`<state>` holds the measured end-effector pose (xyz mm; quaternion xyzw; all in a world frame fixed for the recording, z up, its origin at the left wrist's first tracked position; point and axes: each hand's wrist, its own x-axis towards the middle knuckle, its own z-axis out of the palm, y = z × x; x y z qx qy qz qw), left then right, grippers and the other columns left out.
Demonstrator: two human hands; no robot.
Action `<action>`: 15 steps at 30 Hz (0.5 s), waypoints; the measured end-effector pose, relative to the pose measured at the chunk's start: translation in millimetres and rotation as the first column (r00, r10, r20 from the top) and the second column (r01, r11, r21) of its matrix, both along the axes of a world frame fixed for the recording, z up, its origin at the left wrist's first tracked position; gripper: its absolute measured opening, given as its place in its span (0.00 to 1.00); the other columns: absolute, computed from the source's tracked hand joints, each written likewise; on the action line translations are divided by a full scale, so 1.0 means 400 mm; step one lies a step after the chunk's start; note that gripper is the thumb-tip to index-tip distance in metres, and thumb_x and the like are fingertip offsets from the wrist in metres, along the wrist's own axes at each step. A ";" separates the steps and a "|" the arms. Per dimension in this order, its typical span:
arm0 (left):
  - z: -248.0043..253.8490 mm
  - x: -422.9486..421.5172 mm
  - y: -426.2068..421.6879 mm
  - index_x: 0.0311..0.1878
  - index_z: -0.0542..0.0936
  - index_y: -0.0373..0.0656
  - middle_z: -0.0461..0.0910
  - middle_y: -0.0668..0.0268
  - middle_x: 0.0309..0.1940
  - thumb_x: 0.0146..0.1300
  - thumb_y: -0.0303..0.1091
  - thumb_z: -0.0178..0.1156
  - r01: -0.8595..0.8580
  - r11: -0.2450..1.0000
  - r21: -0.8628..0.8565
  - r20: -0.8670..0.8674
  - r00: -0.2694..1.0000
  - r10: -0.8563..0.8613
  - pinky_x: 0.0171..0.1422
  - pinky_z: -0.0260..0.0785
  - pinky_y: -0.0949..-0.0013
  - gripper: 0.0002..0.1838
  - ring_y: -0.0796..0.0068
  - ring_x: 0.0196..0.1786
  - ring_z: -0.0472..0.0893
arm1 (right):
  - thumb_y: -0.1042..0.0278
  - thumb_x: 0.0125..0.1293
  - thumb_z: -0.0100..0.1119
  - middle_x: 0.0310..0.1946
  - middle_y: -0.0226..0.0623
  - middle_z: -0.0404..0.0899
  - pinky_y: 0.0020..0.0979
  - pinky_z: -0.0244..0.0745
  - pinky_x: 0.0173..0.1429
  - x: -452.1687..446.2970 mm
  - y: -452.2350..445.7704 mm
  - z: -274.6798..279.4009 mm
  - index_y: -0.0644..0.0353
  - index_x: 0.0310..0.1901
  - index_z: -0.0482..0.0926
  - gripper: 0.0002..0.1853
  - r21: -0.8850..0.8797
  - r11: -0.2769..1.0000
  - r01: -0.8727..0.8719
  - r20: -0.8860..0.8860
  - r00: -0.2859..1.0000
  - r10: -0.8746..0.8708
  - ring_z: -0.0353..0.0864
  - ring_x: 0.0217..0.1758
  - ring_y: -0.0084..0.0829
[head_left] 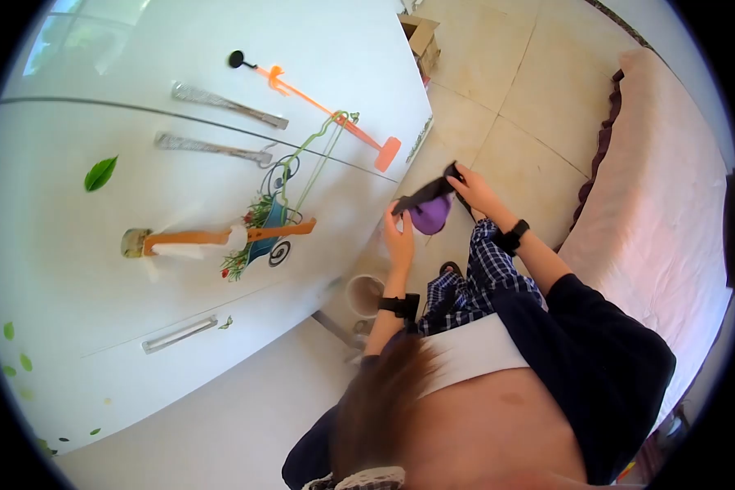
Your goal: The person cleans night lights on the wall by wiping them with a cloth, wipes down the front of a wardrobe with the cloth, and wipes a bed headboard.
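Both hands hold a soft black and purple cloth item (431,216) out in front of me. It has a dark band along its upper side and a rounded purple part bulging below, like a bra cup; its exact kind is unclear. My left hand (398,237) pinches the band's left end. At the other end, my right hand (474,189) grips the dark part with closed fingers. Each wrist wears a black strap (512,237).
A white wardrobe (188,327) with metal handles (229,104) fills the left. A green hanger (312,151) and an orange long-handled item (310,100) hang there. To the right is a bed with a pale pink cover (645,212). A bucket (364,296) and cardboard box (420,45) stand on the tiled floor.
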<state>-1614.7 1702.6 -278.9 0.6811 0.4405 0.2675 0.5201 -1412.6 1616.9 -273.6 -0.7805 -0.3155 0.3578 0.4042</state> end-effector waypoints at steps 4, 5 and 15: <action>0.062 0.112 0.048 0.56 0.67 0.35 0.73 0.51 0.51 0.66 0.31 0.52 -0.021 0.992 0.126 -0.179 0.983 0.043 0.56 0.66 0.67 0.18 0.61 0.53 0.75 | 0.60 0.65 0.51 0.28 0.50 0.73 0.40 0.67 0.35 0.067 0.165 -0.026 0.64 0.41 0.69 0.14 0.177 0.984 -0.010 -0.030 0.999 0.016 0.74 0.32 0.48; 0.097 0.143 0.051 0.56 0.67 0.35 0.73 0.51 0.52 0.66 0.31 0.52 -0.024 0.994 0.109 -0.223 0.974 0.048 0.57 0.65 0.67 0.18 0.61 0.54 0.75 | 0.60 0.65 0.51 0.29 0.50 0.73 0.40 0.67 0.35 0.076 0.188 -0.036 0.64 0.40 0.69 0.13 0.204 0.978 -0.051 -0.020 0.998 0.057 0.74 0.32 0.48; 0.050 0.231 0.091 0.53 0.68 0.32 0.70 0.53 0.48 0.66 0.31 0.50 -0.326 0.940 0.098 -0.200 0.919 0.340 0.61 0.59 0.64 0.15 0.60 0.53 0.70 | 0.64 0.64 0.51 0.30 0.48 0.71 0.42 0.67 0.38 0.051 0.568 0.020 0.62 0.35 0.69 0.09 0.492 0.837 -0.240 0.155 0.970 0.187 0.72 0.36 0.49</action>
